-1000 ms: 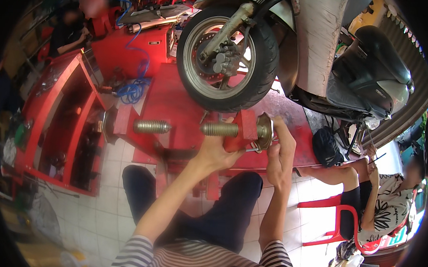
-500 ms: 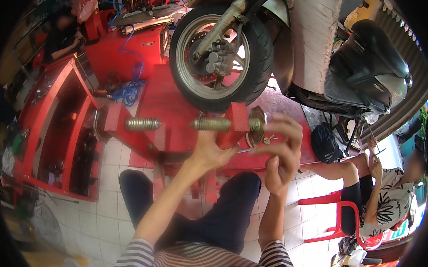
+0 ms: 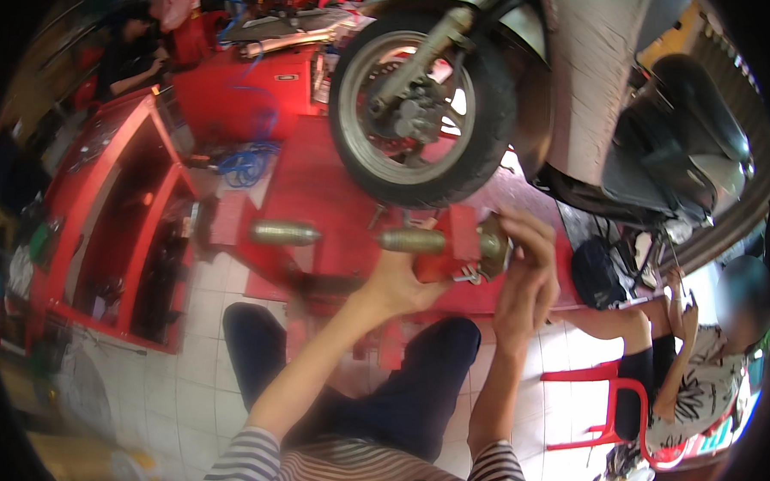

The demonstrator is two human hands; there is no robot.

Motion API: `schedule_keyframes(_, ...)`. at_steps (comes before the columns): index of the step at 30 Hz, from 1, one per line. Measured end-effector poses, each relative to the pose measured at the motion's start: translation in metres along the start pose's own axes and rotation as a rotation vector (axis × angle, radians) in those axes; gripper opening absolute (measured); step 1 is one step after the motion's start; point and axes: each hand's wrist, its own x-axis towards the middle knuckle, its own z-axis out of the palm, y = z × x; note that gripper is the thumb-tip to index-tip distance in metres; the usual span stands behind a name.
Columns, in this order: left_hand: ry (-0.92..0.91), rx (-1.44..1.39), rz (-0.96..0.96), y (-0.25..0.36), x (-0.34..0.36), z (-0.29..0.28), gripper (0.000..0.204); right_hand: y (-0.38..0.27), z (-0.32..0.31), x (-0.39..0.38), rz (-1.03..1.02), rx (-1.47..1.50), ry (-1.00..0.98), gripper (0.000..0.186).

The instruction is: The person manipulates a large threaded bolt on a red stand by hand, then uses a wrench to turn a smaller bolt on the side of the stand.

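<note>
Two thick threaded bolts point toward each other, tips apart: a left bolt in a red block, and a right bolt through a red metal bracket. My left hand is closed round the bracket below that bolt, its fingers partly hidden. At the bolt's outer end sits a round metal knob. My right hand has its fingers bent together against the knob's outer side, slightly blurred. Small metal parts lie just below the bracket.
A scooter's front wheel stands on the red platform ahead. Red open shelving is at left, with a coiled blue hose behind. At right a person sits on a red plastic chair. Another person is far left.
My view has shifted, moving the scene rightward in the picture. My right hand's spread fingers have come together at the knob. My left hand keeps its hold on the bracket.
</note>
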Motion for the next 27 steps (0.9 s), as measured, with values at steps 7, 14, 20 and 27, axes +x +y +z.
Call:
schedule_keyframes(7,0.1,0.034,0.159,-0.007,0.016,0.006,0.031,-0.008,-0.006,-0.028,-0.036,-0.134,-0.065,0.037)
schedule_keyframes(14,0.087,0.07,0.216,-0.001,0.018,0.002,0.022,-0.007,0.0,-0.035,0.443,-0.154,0.003,0.057)
schedule_keyframes(20,0.03,0.146,0.111,-0.001,0.022,-0.006,0.021,-0.009,-0.001,-0.012,0.559,-0.039,-0.17,0.057)
schedule_keyframes(27,-0.082,0.131,-0.03,-0.007,0.028,-0.008,0.047,0.01,-0.005,0.001,0.488,-0.068,-0.102,0.049)
